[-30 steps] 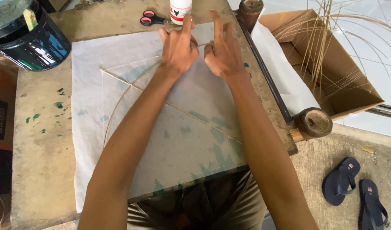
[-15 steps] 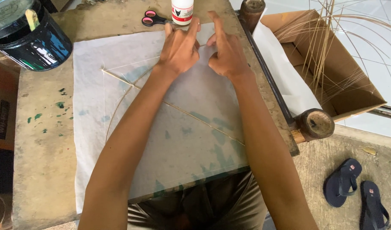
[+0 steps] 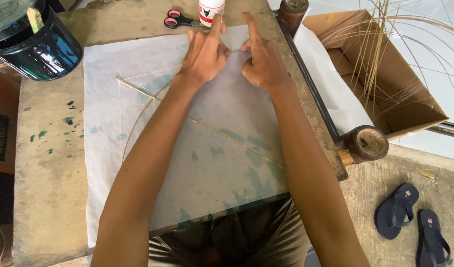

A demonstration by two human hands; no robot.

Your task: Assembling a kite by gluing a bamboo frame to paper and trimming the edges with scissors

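- One worktable (image 3: 49, 163), paint-stained, its bare strip along the left; it carries everything, so the flat work lies within arm's reach.
- One sheet of thin white paper (image 3: 212, 168) spread flat over most of the table, near edge hanging slightly over the front; flat so the frame can lie against it.
- One cardboard box (image 3: 410, 99) off the right edge, open, holding a loose bundle of thin sticks (image 3: 380, 54); too many to count. Looks like spare stock kept handy.
- One black bucket (image 3: 39, 47) at the far left corner, with a stick or brush handle poking out; parked well apart from the paper.
- Two arms reach across the sheet to its far edge.
- Left hand (image 3: 203, 57): palm down on the paper at the far edge, index finger stretched forward, not clamped on anything; pressing the sheet flat.
- Right hand (image 3: 261, 62): just beside the left, nearly touching; fingers curled down on the paper edge, index extended. Pinch or press, I cannot tell.
- Two thin frame sticks (image 3: 227, 136) on the paper: one straight diagonal, one bowed, crossing near the left forearm.
- Two dark sandals (image 3: 415, 230) on the floor at right.
- One pair of scissors (image 3: 180, 21), pink-handled, beyond the paper.
- One small white bottle (image 3: 210, 10), just beyond the left fingertip.
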